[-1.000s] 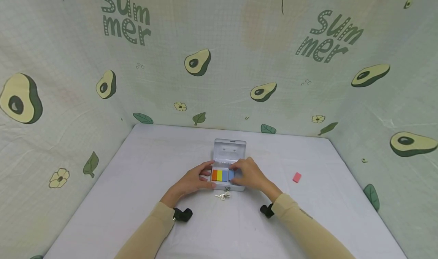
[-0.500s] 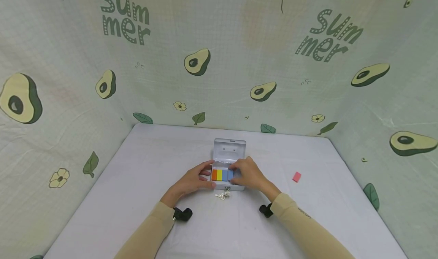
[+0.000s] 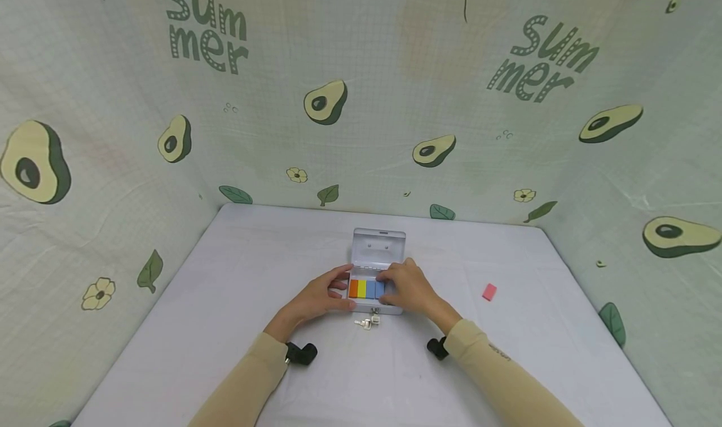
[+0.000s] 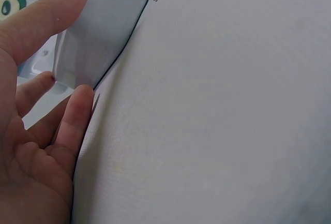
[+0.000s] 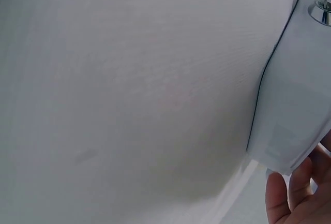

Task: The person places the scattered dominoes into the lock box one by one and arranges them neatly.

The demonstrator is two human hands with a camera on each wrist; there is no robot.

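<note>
A small pale metal cash box (image 3: 388, 310) stands with its lid (image 3: 378, 246) raised. Inside, orange (image 3: 353, 288), yellow (image 3: 361, 289) and blue blocks (image 3: 370, 289) lie side by side in a row. My left hand (image 3: 314, 296) holds the box's left end, thumb at the front corner; in the left wrist view its fingers (image 4: 76, 111) press the end wall. My right hand (image 3: 414, 289) reaches into the box, thumb and index finger pinching the ends of the rightmost blue block (image 3: 380, 289). In the right wrist view, other right fingers (image 5: 277, 193) sit by the box's right end.
Keys (image 3: 365, 323) hang at the lock on the box's front and lie on the white tablecloth (image 3: 271, 245). A pink block (image 3: 489, 292) lies on the table to the right. Patterned cloth walls (image 3: 383, 101) enclose the back and sides.
The rightmost blue block has slid slightly left, up against the other blue one, with my right hand shifting along with it. My left hand stays in place.
</note>
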